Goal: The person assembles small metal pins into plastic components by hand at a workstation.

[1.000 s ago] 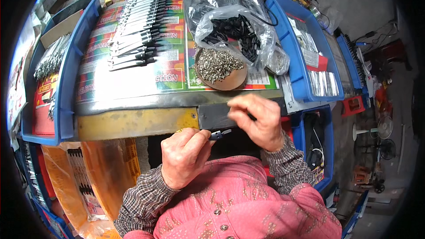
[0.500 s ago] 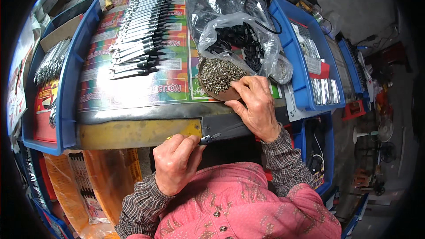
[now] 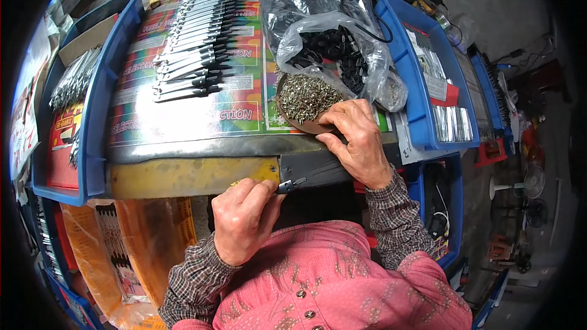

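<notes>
Low in front of my chest, my left hand [image 3: 246,217] is closed around a small black piece with a thin metal tip [image 3: 292,185], which sticks out to the right; the rest is hidden in my fist. My right hand [image 3: 356,140] is at the right rim of a round brown dish [image 3: 313,127] heaped with small metal pins [image 3: 307,99]. Its thumb and curled forefinger come close together at the rim, and whatever is between them is too small to make out. Just behind the dish, an open clear plastic bag [image 3: 382,61] holds black plastic parts [image 3: 351,68].
A long row of slim silver pieces with black ends [image 3: 199,40] lies on the printed mat. Blue trays stand left [image 3: 101,128] and right [image 3: 400,79], holding metal strips. Dark cables [image 3: 382,27] run at the back right. An orange plastic-lined crate [image 3: 143,238] sits below the table's front edge.
My right hand has shifted slightly right along the dish rim, its thumb and forefinger closer together. My left hand still holds the black piece, its tip turned slightly upward.
</notes>
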`<state>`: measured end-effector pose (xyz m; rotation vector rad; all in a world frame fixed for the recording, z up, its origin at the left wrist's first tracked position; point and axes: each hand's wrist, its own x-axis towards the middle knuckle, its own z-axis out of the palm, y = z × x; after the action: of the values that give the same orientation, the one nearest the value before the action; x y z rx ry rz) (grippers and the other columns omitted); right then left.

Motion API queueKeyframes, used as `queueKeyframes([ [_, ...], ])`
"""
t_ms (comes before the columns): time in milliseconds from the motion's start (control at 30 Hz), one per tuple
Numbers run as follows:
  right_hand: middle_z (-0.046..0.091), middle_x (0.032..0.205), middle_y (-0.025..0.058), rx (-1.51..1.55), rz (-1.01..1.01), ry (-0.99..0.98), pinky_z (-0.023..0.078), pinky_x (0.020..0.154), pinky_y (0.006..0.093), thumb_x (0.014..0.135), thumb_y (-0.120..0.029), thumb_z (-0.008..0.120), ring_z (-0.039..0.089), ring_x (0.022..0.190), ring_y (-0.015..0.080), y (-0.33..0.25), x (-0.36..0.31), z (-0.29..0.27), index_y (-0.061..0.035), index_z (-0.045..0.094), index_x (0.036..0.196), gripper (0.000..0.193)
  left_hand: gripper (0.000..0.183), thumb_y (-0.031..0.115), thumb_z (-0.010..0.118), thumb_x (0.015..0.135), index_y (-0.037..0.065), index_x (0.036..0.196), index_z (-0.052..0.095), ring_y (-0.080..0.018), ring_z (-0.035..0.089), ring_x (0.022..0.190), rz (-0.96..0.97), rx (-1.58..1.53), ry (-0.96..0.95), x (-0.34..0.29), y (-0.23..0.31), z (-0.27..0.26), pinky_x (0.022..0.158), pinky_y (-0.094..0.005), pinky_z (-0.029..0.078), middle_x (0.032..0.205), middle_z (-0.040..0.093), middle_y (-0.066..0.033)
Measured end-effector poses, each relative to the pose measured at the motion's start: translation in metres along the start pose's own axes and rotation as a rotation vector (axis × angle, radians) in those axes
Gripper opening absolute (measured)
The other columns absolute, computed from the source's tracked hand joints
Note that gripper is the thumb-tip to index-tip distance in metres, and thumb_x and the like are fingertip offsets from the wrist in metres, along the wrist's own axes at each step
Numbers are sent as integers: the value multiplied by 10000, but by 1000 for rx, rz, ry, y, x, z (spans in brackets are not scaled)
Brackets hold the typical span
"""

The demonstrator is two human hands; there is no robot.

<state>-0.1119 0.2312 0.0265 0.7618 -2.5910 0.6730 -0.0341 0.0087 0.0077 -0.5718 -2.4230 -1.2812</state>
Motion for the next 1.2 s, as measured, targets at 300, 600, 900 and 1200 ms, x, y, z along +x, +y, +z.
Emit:
queueKeyframes([
  [300,599,843,70,198,16,56,424,788,342,707,-8,700,549,852,238,-2,-4,-2,-24,603,792,129,170,-15,740,721,19,840,622,-210,510,515,-7,-16,-14,-2,5,-1,475,-314,401,651,525,-82],
  [600,599,815,88,394,-78,-43,459,713,364,741,-60,719,580,781,257,-41,-22,-2,-15,605,816,144,185,-23,723,719,21,871,626,-241,564,569,5,-30,-36,-10,5,9,514,-339,442,693,564,-100],
  [900,600,821,88,423,-167,-44,462,717,367,732,-32,718,589,784,262,-56,-34,4,-14,605,849,163,223,-23,717,678,18,877,625,-264,598,639,14,-20,-93,-14,13,12,564,-349,473,742,594,-99],
  [1200,612,816,76,647,67,-76,460,708,341,751,22,690,577,762,235,-57,-41,-5,-15,608,835,123,205,-22,725,689,27,862,626,-239,566,595,-30,-67,-109,-14,23,9,536,-340,449,699,559,-83],
])
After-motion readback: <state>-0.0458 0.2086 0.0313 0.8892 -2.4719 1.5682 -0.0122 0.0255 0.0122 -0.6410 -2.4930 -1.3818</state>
